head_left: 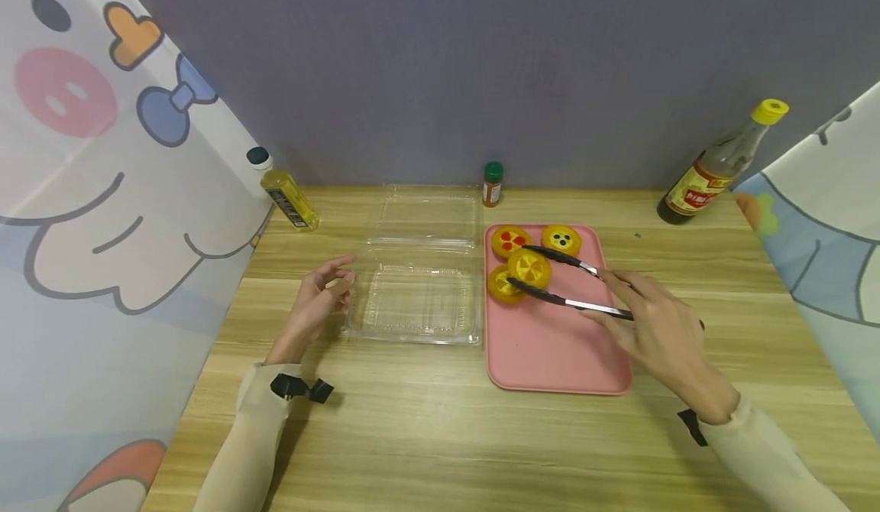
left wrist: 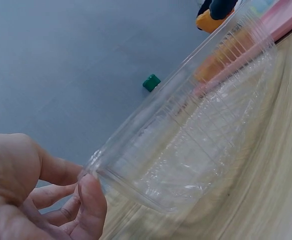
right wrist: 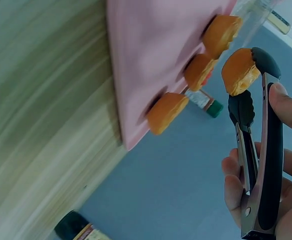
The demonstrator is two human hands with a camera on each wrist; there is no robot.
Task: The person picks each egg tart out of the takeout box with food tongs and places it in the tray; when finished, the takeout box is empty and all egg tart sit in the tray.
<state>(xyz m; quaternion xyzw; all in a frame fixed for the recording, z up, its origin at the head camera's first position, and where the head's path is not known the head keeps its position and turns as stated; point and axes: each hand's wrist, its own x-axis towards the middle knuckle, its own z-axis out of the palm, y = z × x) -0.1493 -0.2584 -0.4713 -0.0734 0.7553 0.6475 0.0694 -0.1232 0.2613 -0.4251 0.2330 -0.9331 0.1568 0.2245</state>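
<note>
In the head view my right hand (head_left: 656, 332) holds black and silver tongs (head_left: 586, 306). Between the tong tips is a yellow fruit-topped tart (head_left: 529, 269), which the right wrist view shows raised above the pink tray (head_left: 557, 355). Three more tarts sit on the tray: a red-topped one (head_left: 511, 241), a dark-dotted one (head_left: 561, 240) and a yellow one (head_left: 504, 285), partly hidden. Left of the tray lies a clear plastic container (head_left: 412, 337) with its lid (head_left: 426, 214) folded back. My left hand (head_left: 318, 298) pinches its left rim between thumb and fingers, plainest in the left wrist view.
A bottle of yellow oil (head_left: 292, 200) stands at the back left. Behind the tray is a small green-capped jar (head_left: 492, 184). At the back right stands a dark sauce bottle (head_left: 708, 172) with a yellow cap. A grey wall (head_left: 440, 76) closes off the table's far edge.
</note>
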